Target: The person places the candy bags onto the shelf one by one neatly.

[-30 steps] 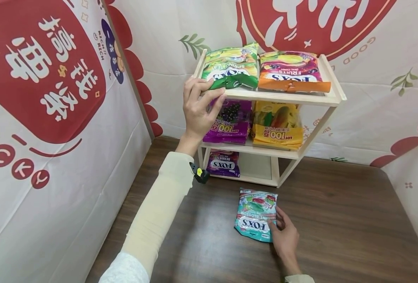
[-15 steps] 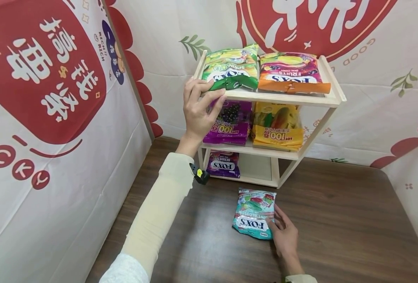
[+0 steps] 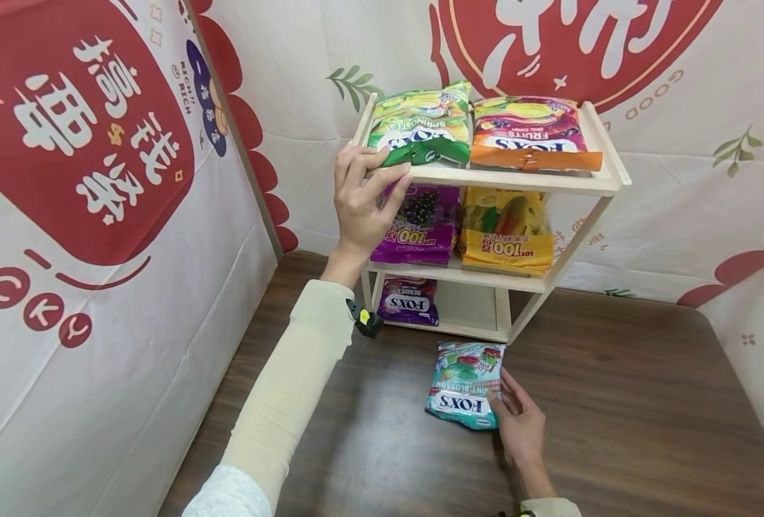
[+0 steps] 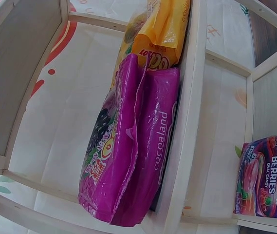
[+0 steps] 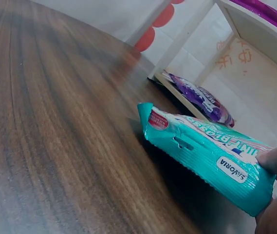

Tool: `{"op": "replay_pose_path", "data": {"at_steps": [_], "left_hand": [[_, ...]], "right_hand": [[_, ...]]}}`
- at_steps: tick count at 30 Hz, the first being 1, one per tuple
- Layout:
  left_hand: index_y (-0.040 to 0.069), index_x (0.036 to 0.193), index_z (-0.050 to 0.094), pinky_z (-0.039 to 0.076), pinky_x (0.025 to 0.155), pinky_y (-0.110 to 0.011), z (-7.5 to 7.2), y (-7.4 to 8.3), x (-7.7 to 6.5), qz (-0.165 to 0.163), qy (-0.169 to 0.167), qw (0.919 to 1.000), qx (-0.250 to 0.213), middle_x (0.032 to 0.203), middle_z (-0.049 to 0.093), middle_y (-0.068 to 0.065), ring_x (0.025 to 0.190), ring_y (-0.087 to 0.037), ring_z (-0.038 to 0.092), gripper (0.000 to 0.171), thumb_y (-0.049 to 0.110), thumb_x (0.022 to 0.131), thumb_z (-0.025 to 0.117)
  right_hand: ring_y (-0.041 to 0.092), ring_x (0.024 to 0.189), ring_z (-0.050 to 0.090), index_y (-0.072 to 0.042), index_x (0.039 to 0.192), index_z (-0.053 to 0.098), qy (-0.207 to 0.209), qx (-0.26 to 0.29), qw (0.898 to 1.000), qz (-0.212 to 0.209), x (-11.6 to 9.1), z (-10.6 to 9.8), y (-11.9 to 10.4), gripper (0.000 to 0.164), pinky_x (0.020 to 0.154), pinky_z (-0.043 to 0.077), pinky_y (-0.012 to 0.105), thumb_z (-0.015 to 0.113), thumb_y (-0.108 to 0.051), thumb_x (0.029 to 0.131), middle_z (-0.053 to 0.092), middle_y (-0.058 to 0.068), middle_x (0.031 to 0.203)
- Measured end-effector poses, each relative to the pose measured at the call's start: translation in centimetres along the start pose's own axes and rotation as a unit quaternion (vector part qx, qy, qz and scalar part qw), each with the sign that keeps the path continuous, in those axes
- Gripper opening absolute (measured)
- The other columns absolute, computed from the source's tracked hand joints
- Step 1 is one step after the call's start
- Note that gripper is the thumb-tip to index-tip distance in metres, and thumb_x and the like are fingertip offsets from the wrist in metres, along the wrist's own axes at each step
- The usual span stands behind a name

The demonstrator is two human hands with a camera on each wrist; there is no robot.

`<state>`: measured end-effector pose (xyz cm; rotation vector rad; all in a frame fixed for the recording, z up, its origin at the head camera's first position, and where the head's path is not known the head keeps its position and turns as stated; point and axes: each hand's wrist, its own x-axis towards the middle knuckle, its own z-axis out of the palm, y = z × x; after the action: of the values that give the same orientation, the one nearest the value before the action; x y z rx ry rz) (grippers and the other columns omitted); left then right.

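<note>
My left hand grips the front left corner of a pale wooden three-tier shelf, fingers over the top edge beside a green Fox's Spring Tea candy bag. My right hand pinches the right side of a teal Fox's Mint Blossom candy bag in front of the shelf. In the right wrist view, the teal bag is tilted just above the table, with the thumb on its printed face. On the bottom tier, at the left, lies a purple Fox's Berries bag; bare shelf board shows to its right.
An orange Fox's Fruits bag lies on the top tier. The middle tier bears a purple Cocoaland bag and a yellow bag. Brown wooden table extends to the right; printed cloth walls stand left and behind.
My right hand has shifted the teal bag slightly toward the shelf, and the bag looks a little more tilted. My left hand keeps its place on the shelf corner.
</note>
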<state>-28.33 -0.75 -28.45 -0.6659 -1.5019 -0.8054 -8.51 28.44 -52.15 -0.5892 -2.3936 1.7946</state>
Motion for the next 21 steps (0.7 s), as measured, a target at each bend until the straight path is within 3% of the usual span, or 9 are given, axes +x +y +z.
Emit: {"op": "replay_pose_path", "data": {"at_steps": [5,12,21], "left_hand": [[0.01,0.091,0.075,0.029,0.105,-0.054,0.0,0.0,-0.1,0.001,0.002,1.0,-0.003,0.103,0.063,-0.013,0.105,-0.031,0.048,0.012,0.017,0.082,0.075],[0.01,0.092,0.075,0.028,0.107,-0.051,0.1,-0.1,0.0,0.001,0.001,1.0,-0.004,0.104,0.063,-0.013,0.105,-0.032,0.048,0.012,0.017,0.082,0.075],[0.008,0.091,0.075,0.028,0.107,-0.049,0.2,-0.1,0.0,0.001,0.001,1.0,-0.001,0.103,0.063,-0.014,0.104,-0.032,0.049,0.013,0.017,0.082,0.075]], "right_hand": [[0.021,0.12,0.052,-0.026,0.137,0.053,0.002,-0.016,1.0,-0.008,0.2,0.0,-0.2,0.049,0.085,0.045,0.011,0.065,-0.013,0.092,0.053,0.005,0.137],[0.02,0.118,0.053,-0.025,0.136,0.054,-0.002,-0.027,0.999,-0.043,0.7,-0.2,-0.8,0.045,0.088,0.043,0.012,0.063,-0.018,0.093,0.055,0.005,0.135],[0.014,0.12,0.052,-0.029,0.135,0.055,0.004,-0.031,0.998,-0.048,1.3,-0.3,-1.9,0.043,0.09,0.042,0.012,0.064,-0.026,0.093,0.054,0.0,0.136]]}}
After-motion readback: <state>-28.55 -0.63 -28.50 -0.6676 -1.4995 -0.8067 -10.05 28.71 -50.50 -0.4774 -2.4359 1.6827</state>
